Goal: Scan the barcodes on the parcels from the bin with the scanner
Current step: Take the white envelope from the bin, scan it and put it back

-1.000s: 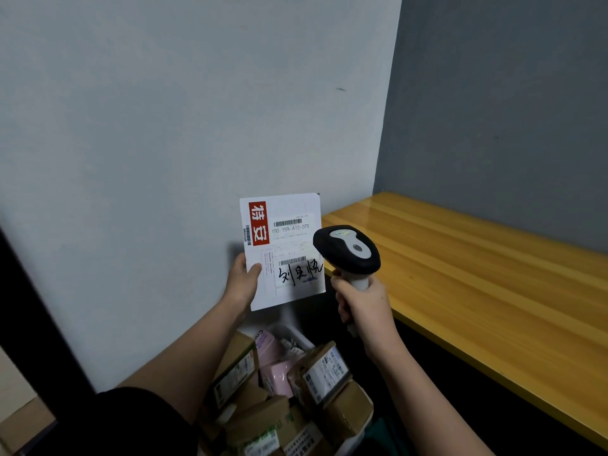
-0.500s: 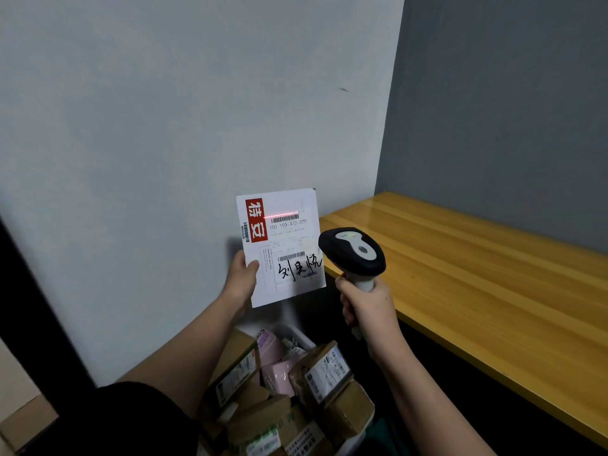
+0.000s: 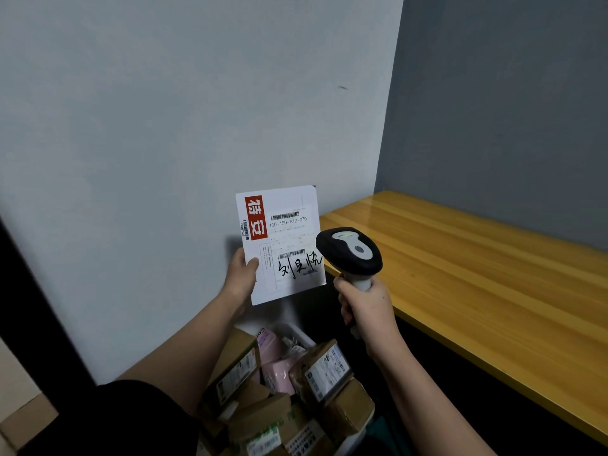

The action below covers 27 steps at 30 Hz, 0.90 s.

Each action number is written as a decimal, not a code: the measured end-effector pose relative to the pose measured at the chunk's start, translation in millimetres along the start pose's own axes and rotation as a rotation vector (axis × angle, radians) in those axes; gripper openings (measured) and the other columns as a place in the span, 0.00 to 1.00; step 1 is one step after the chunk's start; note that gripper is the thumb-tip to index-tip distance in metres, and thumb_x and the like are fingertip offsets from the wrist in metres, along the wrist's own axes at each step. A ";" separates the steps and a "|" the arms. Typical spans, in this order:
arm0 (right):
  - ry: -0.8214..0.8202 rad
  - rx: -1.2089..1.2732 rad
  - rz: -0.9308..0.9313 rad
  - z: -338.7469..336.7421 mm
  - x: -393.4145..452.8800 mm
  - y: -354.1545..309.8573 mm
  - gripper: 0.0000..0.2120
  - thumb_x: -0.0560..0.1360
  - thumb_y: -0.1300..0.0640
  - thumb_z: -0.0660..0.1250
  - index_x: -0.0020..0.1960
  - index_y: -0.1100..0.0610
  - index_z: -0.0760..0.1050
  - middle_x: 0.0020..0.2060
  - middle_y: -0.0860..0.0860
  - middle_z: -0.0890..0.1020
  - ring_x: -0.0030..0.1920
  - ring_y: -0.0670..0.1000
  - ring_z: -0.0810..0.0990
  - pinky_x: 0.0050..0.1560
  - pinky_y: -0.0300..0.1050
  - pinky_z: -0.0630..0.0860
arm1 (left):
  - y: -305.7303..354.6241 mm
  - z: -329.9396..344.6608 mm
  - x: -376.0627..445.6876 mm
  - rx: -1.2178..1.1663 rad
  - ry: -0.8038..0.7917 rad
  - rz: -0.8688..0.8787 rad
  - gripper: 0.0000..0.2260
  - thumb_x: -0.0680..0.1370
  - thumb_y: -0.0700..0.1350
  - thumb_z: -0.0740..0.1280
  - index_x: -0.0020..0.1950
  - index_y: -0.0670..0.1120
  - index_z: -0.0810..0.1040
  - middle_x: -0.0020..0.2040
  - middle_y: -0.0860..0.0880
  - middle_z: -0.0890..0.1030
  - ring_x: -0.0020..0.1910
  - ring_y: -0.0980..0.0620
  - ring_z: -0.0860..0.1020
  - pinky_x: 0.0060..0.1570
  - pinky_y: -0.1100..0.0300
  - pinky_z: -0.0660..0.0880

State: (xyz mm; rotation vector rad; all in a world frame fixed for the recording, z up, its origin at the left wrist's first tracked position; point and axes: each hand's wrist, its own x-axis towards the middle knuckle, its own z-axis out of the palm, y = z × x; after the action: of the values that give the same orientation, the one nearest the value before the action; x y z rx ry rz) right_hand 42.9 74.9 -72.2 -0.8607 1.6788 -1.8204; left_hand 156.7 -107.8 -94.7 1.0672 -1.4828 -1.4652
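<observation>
My left hand (image 3: pixel 241 274) holds a flat white parcel (image 3: pixel 283 238) upright by its lower left edge, label facing me. The label carries a red block, two barcodes and black handwriting. My right hand (image 3: pixel 365 304) grips the handle of a black and grey scanner (image 3: pixel 350 251), whose head points at the parcel's right edge and covers its lower right part. No red scan line shows on the label. Below both hands stands a white bin (image 3: pixel 297 330) filled with several brown cardboard parcels (image 3: pixel 325 373) and pink bags (image 3: pixel 276 370).
A yellow wooden table (image 3: pixel 477 274) runs along the grey wall on the right, its near corner just behind the scanner. A pale wall stands close behind the parcel. A dark door frame (image 3: pixel 29 291) rises at the left.
A red scan line lay across the upper barcode half a second ago and is gone now. The parcel and scanner have stayed almost in place.
</observation>
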 end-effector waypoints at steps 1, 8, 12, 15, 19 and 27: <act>-0.005 -0.002 -0.004 -0.3 -0.1 -0.3 0.05 0.73 0.63 0.68 0.43 0.59 0.71 0.26 0.52 0.71 0.22 0.47 0.67 0.22 0.39 0.65 | 0.2 0.0 -0.8 0.005 -0.001 -0.003 0.17 0.82 0.39 0.55 0.71 0.44 0.67 0.68 0.44 0.76 0.63 0.42 0.78 0.60 0.46 0.75; -0.018 -0.004 0.017 -0.6 2.1 -0.8 0.05 0.73 0.64 0.67 0.43 0.57 0.71 0.26 0.52 0.72 0.22 0.47 0.67 0.22 0.38 0.65 | -3.7 -1.8 -12.3 0.037 0.000 -0.074 0.18 0.80 0.35 0.53 0.69 0.40 0.70 0.66 0.40 0.77 0.61 0.39 0.78 0.52 0.51 0.75; -0.005 -0.055 0.044 -2.2 -2.4 11.1 0.06 0.73 0.62 0.67 0.43 0.55 0.71 0.27 0.51 0.73 0.24 0.48 0.69 0.22 0.38 0.65 | -20.7 -2.2 -35.2 0.067 0.016 -0.157 0.18 0.80 0.32 0.51 0.67 0.37 0.71 0.66 0.38 0.76 0.62 0.37 0.77 0.49 0.54 0.72; -0.020 -0.088 0.084 -2.4 -8.1 21.8 0.05 0.73 0.61 0.68 0.43 0.54 0.72 0.27 0.50 0.74 0.24 0.48 0.69 0.22 0.38 0.64 | -40.9 -5.2 -48.4 0.038 0.097 -0.227 0.14 0.80 0.32 0.52 0.63 0.36 0.71 0.66 0.37 0.75 0.53 0.38 0.79 0.43 0.54 0.72; -0.024 -0.106 0.147 -2.7 -17.6 41.5 0.04 0.72 0.61 0.68 0.43 0.56 0.72 0.27 0.51 0.73 0.23 0.48 0.68 0.22 0.39 0.63 | -70.6 -10.8 -64.5 0.030 0.149 -0.328 0.13 0.80 0.32 0.53 0.61 0.36 0.72 0.66 0.35 0.75 0.50 0.41 0.76 0.46 0.53 0.72; -0.005 -0.121 0.212 -7.7 -31.5 76.0 0.04 0.72 0.61 0.67 0.43 0.57 0.73 0.26 0.52 0.72 0.22 0.47 0.67 0.22 0.40 0.63 | -127.1 -22.7 -89.8 0.079 0.100 -0.460 0.17 0.79 0.29 0.53 0.66 0.32 0.72 0.66 0.34 0.75 0.62 0.33 0.76 0.45 0.52 0.75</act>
State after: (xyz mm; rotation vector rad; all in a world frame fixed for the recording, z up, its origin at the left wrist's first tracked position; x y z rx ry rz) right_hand 54.6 95.6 -151.3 -0.7052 1.8172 -1.5882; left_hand 214.2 -29.3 -218.3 1.5841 -1.2854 -1.6392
